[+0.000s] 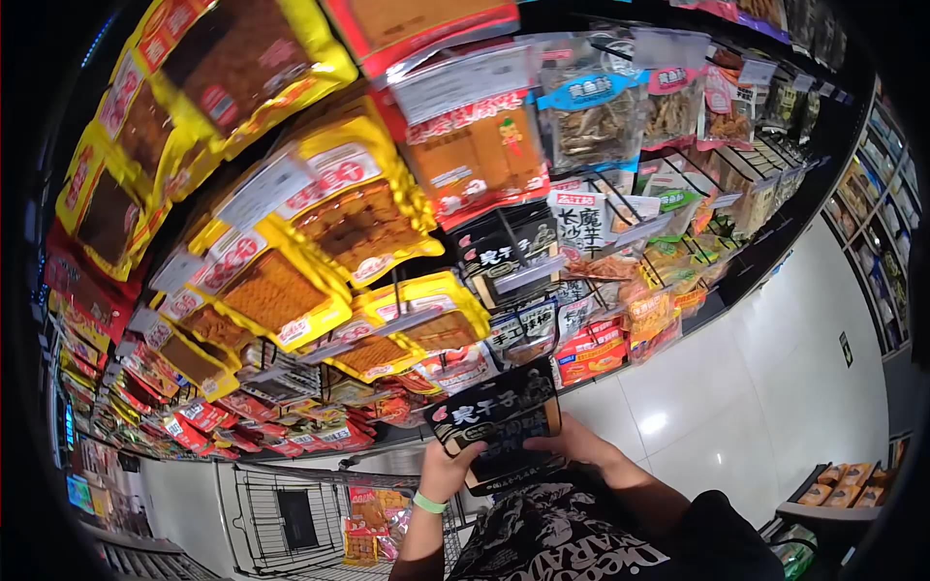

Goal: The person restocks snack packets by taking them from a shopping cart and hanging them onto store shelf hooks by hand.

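Note:
A black snack packet [496, 414] with white and gold lettering is held upright in front of my chest. My left hand [449, 467], with a pale green band at the wrist, grips its lower left side, thumb across the front. On the opposite edge, my right hand [573, 442] clasps the packet the same way, its thumb on the front. Similar black packets [509, 254] hang on the rack just beyond. The fingers behind the held packet are hidden.
Yellow-edged packets [363, 198] and a red packet [473, 160] hang from hooks ahead. A shopping cart [254, 508] with several colourful packets [373, 523] stands below left. White tiled floor [697, 407] runs along the right, and a low display [838, 489] stands lower right.

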`<move>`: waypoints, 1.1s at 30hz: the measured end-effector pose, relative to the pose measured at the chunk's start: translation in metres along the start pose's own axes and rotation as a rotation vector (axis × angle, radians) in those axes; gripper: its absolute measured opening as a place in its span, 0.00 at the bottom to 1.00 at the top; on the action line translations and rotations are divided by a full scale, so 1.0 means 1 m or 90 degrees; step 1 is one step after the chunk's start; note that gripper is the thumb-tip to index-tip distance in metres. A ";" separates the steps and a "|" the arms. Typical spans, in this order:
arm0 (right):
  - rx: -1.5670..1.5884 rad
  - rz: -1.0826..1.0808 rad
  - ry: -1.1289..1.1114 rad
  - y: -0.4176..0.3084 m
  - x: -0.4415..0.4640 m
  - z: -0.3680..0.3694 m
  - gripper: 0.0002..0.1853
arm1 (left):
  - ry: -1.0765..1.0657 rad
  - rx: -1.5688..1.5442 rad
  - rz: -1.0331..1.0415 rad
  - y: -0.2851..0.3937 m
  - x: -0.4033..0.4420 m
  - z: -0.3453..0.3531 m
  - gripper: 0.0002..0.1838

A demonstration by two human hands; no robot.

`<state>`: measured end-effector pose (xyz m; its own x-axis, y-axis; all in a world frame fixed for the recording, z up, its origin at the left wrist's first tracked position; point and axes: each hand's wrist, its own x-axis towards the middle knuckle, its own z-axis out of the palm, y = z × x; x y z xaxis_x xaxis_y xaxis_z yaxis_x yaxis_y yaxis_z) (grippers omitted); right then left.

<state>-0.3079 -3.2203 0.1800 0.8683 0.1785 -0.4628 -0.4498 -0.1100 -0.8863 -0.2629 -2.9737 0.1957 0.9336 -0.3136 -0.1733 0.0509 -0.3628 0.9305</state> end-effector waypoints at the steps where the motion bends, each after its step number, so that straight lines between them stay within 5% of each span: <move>1: 0.085 -0.050 0.027 0.011 0.005 -0.011 0.18 | -0.014 0.036 0.031 0.004 0.011 0.016 0.09; 3: 0.258 -0.142 0.078 0.053 0.023 -0.023 0.20 | 0.015 -0.011 0.000 0.018 0.033 0.042 0.08; 6: 0.217 -0.073 0.144 0.081 0.028 -0.064 0.19 | 0.049 -0.220 0.091 0.041 0.077 0.070 0.16; 11: 0.135 -0.102 0.218 0.080 0.033 -0.118 0.18 | 0.146 -0.236 0.235 0.087 0.142 0.087 0.31; 13: 0.110 -0.153 0.260 0.076 0.040 -0.128 0.18 | 0.131 -0.296 0.186 0.104 0.150 0.090 0.33; 25: 0.103 -0.247 0.169 0.016 0.079 -0.137 0.16 | 0.060 -0.362 0.120 0.118 0.146 0.105 0.20; 33: 0.114 -0.282 0.158 0.016 0.107 -0.128 0.16 | 0.026 -0.372 0.137 0.116 0.144 0.117 0.28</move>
<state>-0.1957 -3.3277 0.1183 0.9966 -0.0685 -0.0464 -0.0397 0.0955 -0.9946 -0.1639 -3.1633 0.2411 0.9567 -0.2884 0.0390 0.0355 0.2488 0.9679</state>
